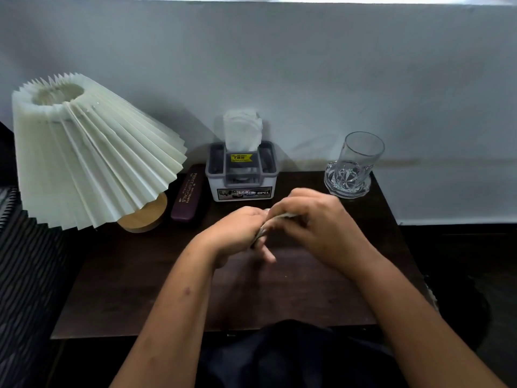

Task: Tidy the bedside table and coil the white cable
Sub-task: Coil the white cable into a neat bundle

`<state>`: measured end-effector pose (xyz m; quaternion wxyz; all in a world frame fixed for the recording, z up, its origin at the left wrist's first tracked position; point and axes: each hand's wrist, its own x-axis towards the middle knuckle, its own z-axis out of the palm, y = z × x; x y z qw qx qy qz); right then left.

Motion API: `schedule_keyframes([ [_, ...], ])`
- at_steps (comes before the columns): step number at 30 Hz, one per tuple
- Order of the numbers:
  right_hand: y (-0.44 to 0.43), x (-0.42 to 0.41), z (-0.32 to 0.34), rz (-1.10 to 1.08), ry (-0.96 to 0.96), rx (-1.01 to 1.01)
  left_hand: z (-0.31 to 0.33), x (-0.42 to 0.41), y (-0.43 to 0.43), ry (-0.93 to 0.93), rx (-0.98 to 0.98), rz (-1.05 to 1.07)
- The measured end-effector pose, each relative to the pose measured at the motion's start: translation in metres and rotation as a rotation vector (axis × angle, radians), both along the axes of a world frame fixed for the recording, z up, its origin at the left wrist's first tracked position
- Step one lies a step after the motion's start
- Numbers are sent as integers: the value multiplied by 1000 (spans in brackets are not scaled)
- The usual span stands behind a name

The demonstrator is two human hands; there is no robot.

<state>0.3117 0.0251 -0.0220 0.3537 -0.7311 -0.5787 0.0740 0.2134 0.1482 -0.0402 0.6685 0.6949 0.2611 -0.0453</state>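
Cable (260, 233), white and bunched, sits between both hands over the table (140, 275), in front of the tissue box (242, 189). The left hand (237, 231) curls its fingers round the bundle while the right hand (316, 225) pinches its upper part. A lamp (92, 163) stands left of the box, a glass (355, 166) right.
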Motion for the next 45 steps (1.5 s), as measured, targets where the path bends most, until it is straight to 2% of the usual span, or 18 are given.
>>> schedule_keyframes([
  [2, 0, 10, -3, -60, 125, 81, 7, 1, -6, -55, -112, -7],
  [6, 2, 10, -5, -130, 273, 85, 21, -4, -6, -86, -324, -107],
  [10, 4, 11, -2, -170, 311, 93, 25, -5, -5, -77, -382, -105],
  [12, 4, 11, -2, -124, 434, 84, 25, -4, -6, -78, -374, -86],
  [14, 4, 11, -3, -112, 494, 66, 24, -3, -7, -64, -357, -41],
  [17, 5, 10, -8, -157, 458, 45, 24, 1, -8, -60, -386, 85],
  [20, 5, 6, -7, -125, 557, 22, 22, 3, -7, -77, -425, 244],
  [22, 6, 3, -6, -104, 507, -51, 20, 5, -6, -82, -423, 294],
  [25, 9, 0, -7, -174, 348, -116, 17, 8, -7, -54, -314, 320],
  [29, 13, -1, -10, -259, 328, -147, 5, 10, -2, -17, 79, 424],
  [31, 12, 1, -12, -214, 453, -182, 1, 10, 3, -21, 272, 466],
  [33, 12, 1, -11, -107, 678, -142, 2, 9, 5, -47, 328, 508],
  [35, 11, 0, -9, -39, 884, -48, 3, 10, 5, -90, 247, 566],
  [38, 10, -1, -6, 15, 1069, 35, 5, 10, 5, -105, 112, 627],
  [41, 9, -2, -9, 92, 1077, 59, 6, 10, 3, -85, -7, 645],
  [45, 15, -9, -11, 1, 1000, 207, 9, 11, -3, -117, -173, 634],
])
